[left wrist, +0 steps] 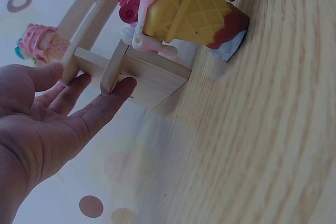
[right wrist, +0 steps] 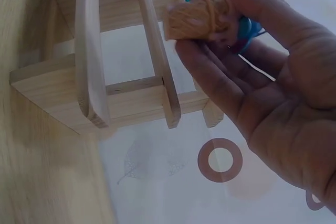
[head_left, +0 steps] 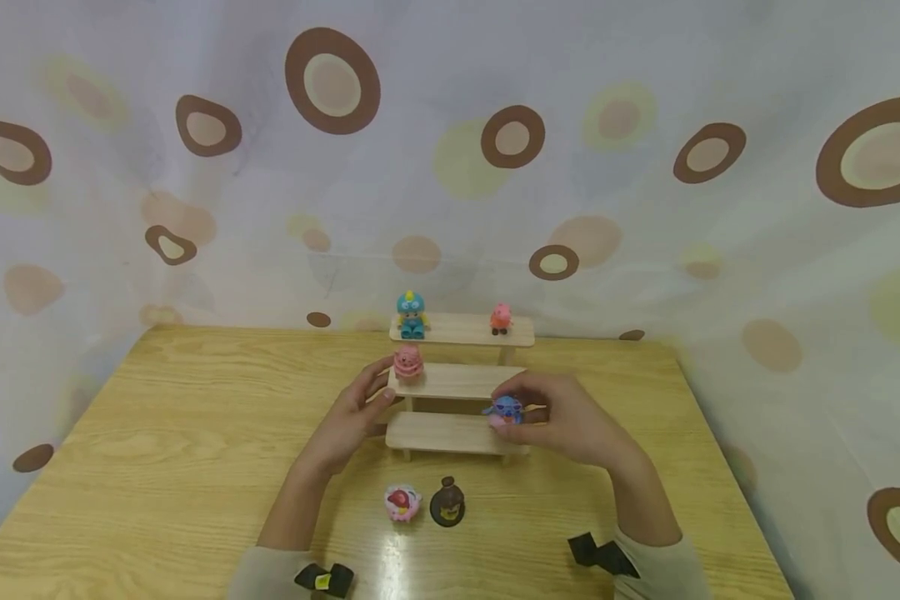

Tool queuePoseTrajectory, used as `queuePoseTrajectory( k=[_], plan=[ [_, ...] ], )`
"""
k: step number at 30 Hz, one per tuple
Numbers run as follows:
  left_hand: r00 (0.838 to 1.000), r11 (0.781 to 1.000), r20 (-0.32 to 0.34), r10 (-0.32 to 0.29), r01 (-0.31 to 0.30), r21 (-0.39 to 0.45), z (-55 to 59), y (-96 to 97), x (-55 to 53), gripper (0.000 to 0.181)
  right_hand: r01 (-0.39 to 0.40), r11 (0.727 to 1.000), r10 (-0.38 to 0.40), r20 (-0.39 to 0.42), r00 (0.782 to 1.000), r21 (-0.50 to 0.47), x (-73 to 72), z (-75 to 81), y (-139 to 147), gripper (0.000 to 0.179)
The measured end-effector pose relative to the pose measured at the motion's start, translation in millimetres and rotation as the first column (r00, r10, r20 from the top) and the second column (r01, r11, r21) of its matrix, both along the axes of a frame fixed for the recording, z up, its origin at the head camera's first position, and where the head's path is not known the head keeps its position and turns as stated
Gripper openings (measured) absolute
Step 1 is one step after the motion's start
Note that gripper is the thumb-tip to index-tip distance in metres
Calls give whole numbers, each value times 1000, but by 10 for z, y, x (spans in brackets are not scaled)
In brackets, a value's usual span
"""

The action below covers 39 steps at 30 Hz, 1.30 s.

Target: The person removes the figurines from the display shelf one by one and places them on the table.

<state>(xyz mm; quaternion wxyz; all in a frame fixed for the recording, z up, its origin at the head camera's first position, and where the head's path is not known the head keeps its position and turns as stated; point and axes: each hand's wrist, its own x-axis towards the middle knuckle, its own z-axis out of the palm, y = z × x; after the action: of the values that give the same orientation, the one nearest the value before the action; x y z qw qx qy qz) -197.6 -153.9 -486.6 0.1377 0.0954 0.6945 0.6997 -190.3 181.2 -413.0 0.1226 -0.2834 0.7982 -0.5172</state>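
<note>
A pale wall covering printed with rounded brown rings surrounds a wood-grained table. On it stands a three-step wooden stand. The right hand has a narrow grip, holding a blue figure between thumb and fingers near the stand's right end. The left hand is spread at the opposite end, fingertips against the boards; that light support seems right, steadying the wood without pushing it askew.

A teal figure sits on the left of the top board, a pink figure on the left of the middle one. A brown figure and a pink-and-white figure stand on the table in front. The smallest, a pink-and-red figure, is at the top board's right.

The blue figure's cone base is close to the middle board; contact cannot be told. Landing it well probably calls for levelling that narrow base, keeping it inside the board's edge and letting go only once it stands unaided.
</note>
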Motion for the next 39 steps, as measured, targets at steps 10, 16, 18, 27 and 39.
queuePoseTrajectory(
  k=[10, 16, 18, 27, 39],
  plan=[
    [1000, 1000, 5, -3, 3, 9, -12, 43, 15, 55, -44, 997, 37, 105, 994, 64, 223, -225, -10, 25],
    [1000, 1000, 7, 4, -4, 5, -11, 47, 36, 54, -85, 992, 69, 158, 985, 97, 348, -397, -26, 25],
    [1000, 1000, 7, 5, -5, 4, -19, 46, 42, 54, -89, 988, 69, 153, 986, 124, 364, -441, -42, 26],
    [1000, 1000, 1, 1, -1, 13, -15, 45, 34, 55, -128, 977, 99, 163, 982, 172, 384, -491, -83, 23],
    [1000, 1000, 10, 3, -3, 22, -7, 54, 20, 55, -168, 946, 138, 126, 982, 277, 386, -503, -123, 23]
  ],
)
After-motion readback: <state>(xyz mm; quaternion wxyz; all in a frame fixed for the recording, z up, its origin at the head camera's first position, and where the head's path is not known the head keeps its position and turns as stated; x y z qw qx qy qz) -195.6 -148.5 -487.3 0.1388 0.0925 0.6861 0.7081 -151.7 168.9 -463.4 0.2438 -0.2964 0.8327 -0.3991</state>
